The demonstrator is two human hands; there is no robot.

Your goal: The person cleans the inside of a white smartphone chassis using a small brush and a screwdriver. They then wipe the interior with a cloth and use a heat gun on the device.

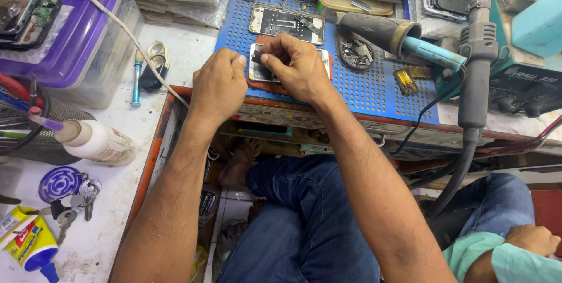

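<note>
Fingers (266, 59) of the right hand (295, 69) pinch a small dark part against the opened phone (257, 75); the left hand (219, 84) curls its fingers closed around the phone's left end. The phone lies flat, long axis running left to right, on a red pad over the blue perforated mat (374, 87), upper centre of the frame. Both forearms rise from the lower edge and converge, wrists bent downward. A second opened phone (287, 23) lies just above, a hot-air handle (477, 66) stands at right on the worktop (111, 201).
</note>
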